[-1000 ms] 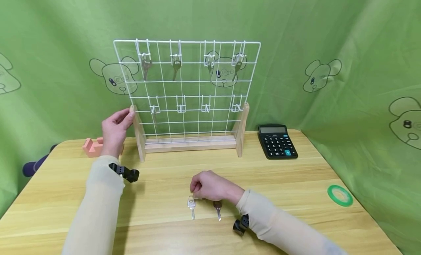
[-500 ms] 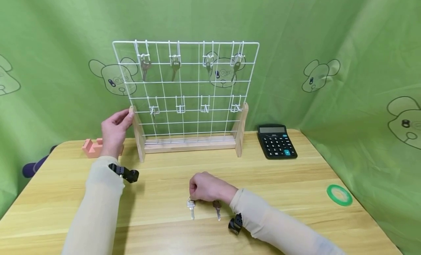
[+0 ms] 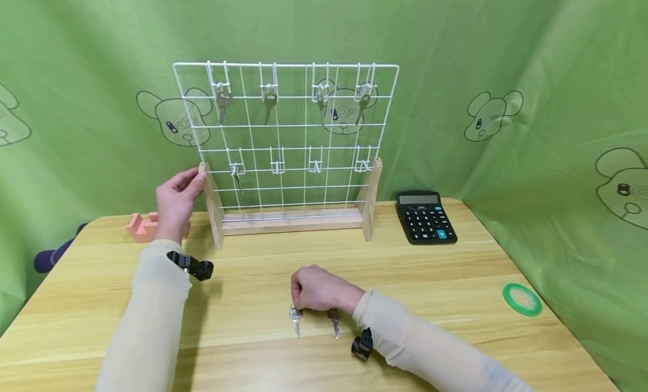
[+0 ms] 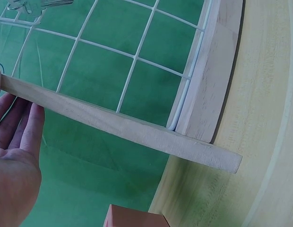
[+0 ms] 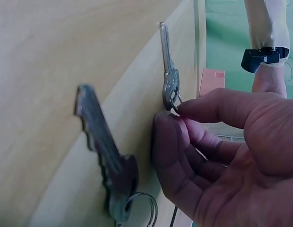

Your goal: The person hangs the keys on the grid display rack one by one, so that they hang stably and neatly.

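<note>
Right hand (image 3: 319, 288): fingers pinched together on thin metal ring (image 5: 174, 106) of silver metal key (image 3: 297, 324), at pale wood-grain worktop (image 3: 263, 268), contact unclear. Darker metal key (image 3: 334, 317) lies nearby. Left hand (image 3: 175, 202): fingers pinching left pale-wood post (image 3: 212, 212) of white wire-grid rack (image 3: 291, 125).

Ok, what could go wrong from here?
The right grip appears to pinch only a thin metal ring on a silver key, which may slip. A toothed metal key lies near that grip and might get nudged. A jolt from the left grip, on the pale wooden post, could shake the hanging metal keys.
</note>
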A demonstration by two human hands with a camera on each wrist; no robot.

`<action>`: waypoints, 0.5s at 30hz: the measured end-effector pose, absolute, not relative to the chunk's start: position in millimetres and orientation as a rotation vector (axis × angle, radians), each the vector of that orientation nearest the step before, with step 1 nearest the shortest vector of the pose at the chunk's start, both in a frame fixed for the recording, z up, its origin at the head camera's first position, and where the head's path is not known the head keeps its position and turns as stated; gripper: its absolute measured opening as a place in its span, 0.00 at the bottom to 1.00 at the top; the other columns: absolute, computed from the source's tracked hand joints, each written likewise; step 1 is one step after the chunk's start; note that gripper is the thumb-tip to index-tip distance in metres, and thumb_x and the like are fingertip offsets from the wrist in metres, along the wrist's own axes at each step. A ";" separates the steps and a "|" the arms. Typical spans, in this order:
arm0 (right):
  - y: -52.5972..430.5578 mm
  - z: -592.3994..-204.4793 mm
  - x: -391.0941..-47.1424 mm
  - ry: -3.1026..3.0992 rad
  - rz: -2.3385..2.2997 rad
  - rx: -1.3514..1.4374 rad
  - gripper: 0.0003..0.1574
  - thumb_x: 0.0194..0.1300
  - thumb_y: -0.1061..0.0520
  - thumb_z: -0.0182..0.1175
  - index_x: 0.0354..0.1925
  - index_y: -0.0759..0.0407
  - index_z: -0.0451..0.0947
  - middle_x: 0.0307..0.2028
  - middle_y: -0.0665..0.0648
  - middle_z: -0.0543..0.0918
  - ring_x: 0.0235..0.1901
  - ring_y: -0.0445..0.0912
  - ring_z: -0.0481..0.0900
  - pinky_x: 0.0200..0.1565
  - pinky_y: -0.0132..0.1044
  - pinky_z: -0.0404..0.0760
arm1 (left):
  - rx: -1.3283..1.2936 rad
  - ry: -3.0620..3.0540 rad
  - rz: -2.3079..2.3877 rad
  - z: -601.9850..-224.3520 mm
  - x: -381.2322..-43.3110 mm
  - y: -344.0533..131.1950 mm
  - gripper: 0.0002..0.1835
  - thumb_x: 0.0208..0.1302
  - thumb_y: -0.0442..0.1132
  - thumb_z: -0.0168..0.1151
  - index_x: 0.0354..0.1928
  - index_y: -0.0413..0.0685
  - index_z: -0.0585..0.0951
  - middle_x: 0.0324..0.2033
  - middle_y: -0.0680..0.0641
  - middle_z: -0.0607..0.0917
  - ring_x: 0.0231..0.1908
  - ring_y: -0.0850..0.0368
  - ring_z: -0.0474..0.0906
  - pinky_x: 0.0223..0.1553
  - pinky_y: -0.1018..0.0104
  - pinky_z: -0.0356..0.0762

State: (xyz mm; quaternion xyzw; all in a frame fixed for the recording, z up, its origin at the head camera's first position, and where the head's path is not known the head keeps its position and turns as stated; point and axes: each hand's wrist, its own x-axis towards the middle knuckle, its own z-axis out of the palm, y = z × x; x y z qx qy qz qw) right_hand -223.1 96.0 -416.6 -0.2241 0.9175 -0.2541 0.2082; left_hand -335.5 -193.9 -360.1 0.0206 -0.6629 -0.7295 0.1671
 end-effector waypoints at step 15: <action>101.6 -412.9 -222.1 2.426 -1.037 -0.752 0.11 0.59 0.71 0.63 0.33 0.56 0.78 0.27 0.49 0.78 0.29 0.41 0.76 0.34 0.30 0.81 | 0.076 -1.912 -2.080 -361.1 -337.0 -195.2 0.28 0.61 0.45 0.70 0.61 0.41 0.77 0.58 0.40 0.79 0.53 0.53 0.78 0.55 0.72 0.77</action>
